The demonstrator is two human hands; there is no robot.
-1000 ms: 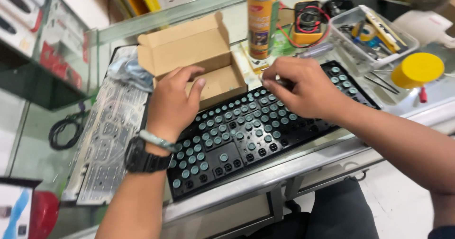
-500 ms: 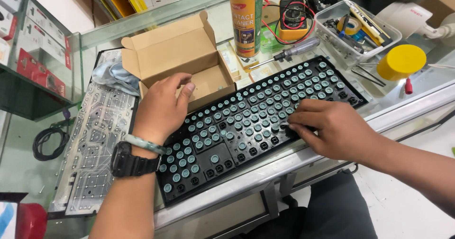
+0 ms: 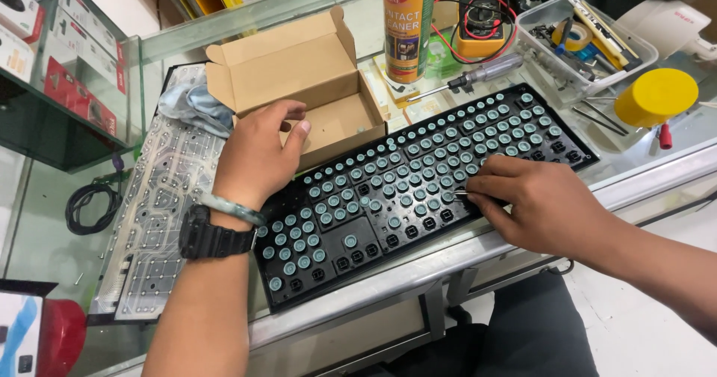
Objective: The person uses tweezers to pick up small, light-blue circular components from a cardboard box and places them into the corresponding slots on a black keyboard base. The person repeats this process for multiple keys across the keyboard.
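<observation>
A black keyboard frame [image 3: 360, 236] studded with several grey-green rubber domes lies slantwise on a glass counter. My left hand [image 3: 258, 156], with a black watch [image 3: 213, 235] and a pale bracelet on the wrist, rests on the frame's upper left corner. Its fingers are loosely curled against an open cardboard box [image 3: 291, 70] and hold nothing. My right hand [image 3: 538, 205] lies on the frame's front rows, right of middle. Its fingertips pinch a small thin metal tool [image 3: 459, 192] whose tip touches the domes.
A clear membrane sheet [image 3: 160, 205] and a grey cloth [image 3: 190, 104] lie left of the keyboard. Behind stand a spray can [image 3: 407, 26], a yellow multimeter [image 3: 482, 22], a screwdriver [image 3: 478, 72], a plastic tray of tools [image 3: 539, 39] and a yellow lid [image 3: 656, 97].
My right hand moved from the keyboard's upper edge near the box down to the front rows. My left hand stayed on the upper left corner.
</observation>
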